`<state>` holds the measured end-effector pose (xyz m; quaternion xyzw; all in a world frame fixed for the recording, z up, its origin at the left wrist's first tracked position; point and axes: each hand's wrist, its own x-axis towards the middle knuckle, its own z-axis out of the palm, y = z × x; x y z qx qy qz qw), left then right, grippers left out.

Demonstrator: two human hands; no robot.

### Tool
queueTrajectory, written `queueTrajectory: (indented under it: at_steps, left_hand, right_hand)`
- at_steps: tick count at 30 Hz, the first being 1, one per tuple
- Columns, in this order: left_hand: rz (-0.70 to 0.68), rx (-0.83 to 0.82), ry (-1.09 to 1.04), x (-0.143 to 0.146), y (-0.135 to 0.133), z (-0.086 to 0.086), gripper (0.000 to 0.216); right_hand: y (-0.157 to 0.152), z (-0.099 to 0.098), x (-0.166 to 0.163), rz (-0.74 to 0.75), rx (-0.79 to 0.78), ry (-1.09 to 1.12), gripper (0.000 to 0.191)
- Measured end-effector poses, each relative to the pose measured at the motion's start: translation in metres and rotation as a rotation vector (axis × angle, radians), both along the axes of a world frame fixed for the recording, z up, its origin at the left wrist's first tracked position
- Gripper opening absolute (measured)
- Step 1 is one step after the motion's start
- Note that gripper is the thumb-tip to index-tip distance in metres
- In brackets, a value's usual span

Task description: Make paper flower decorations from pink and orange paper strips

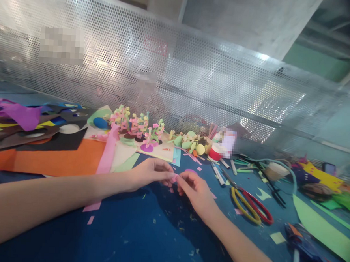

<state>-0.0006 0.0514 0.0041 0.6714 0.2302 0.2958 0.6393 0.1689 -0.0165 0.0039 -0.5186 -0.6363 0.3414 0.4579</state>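
My left hand (153, 172) and my right hand (195, 189) meet over the blue table (145, 232), fingertips pinched together on a small pink paper piece (175, 178). A purple paper disc (191, 171) lies just behind the right fingers. Small paper flower models (139, 129) on round bases stand a little beyond the hands.
Sheets of orange (48, 159), black and purple paper are piled at the left. Scissors with red and yellow handles (252, 205) lie right of my hands, with markers, a cup (275, 170), a green paper strip (320, 227) and a glue gun (307, 246). A perforated metal screen (196, 81) backs the table.
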Motion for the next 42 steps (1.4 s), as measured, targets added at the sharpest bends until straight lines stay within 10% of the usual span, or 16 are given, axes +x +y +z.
queueTrajectory:
  at_steps: [42]
  left_hand:
    - [0.041,0.096,-0.052,0.0005,0.0004,-0.0025,0.022]
  right_hand:
    - [-0.0044,-0.0004,-0.0039,-0.116,0.148,-0.100,0.013]
